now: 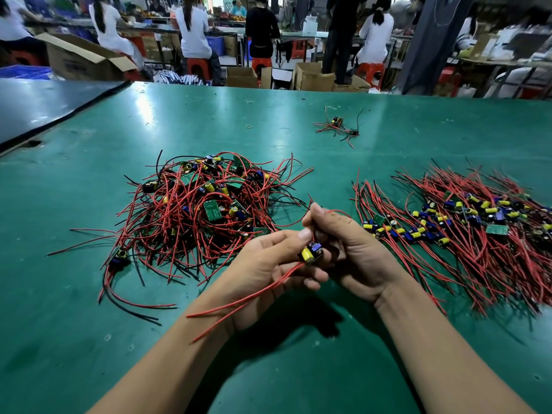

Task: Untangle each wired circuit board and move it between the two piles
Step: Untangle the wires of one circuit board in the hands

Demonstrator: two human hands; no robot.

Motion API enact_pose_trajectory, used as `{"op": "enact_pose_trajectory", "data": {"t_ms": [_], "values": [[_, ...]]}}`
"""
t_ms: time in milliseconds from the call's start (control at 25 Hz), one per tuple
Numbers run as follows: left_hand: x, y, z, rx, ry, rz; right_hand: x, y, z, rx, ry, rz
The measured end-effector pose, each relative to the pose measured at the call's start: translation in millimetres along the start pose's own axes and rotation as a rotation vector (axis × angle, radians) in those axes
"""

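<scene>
Left hand (265, 264) grips the circuit board (310, 253); right hand (355, 255) pinches its red lead (335, 211). A hard pull could tear the lead from its solder joint.

On the table (89, 339) a tangled pile (197, 210) lies left, a combed pile (466, 231) right, strays (339, 127) behind.

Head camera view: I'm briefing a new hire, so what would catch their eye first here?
The tangled pile of red-wired boards left of centre, and the neater pile fanned out at right. In front, the left hand and right hand hold one circuit board between them above the green table.
</scene>
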State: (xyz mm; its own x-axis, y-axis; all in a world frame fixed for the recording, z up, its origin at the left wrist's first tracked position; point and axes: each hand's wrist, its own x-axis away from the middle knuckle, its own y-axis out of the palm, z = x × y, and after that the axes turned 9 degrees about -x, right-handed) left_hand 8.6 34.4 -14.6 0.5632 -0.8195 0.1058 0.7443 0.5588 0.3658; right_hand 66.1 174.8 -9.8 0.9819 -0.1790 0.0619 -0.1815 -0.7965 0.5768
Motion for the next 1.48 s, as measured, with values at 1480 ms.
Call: {"op": "enact_pose_trajectory", "data": {"t_ms": [1480], "values": [[-4,4,-13,-0.127,-0.036,0.023,-9,-15,3,0.119,0.075,0.183]]}}
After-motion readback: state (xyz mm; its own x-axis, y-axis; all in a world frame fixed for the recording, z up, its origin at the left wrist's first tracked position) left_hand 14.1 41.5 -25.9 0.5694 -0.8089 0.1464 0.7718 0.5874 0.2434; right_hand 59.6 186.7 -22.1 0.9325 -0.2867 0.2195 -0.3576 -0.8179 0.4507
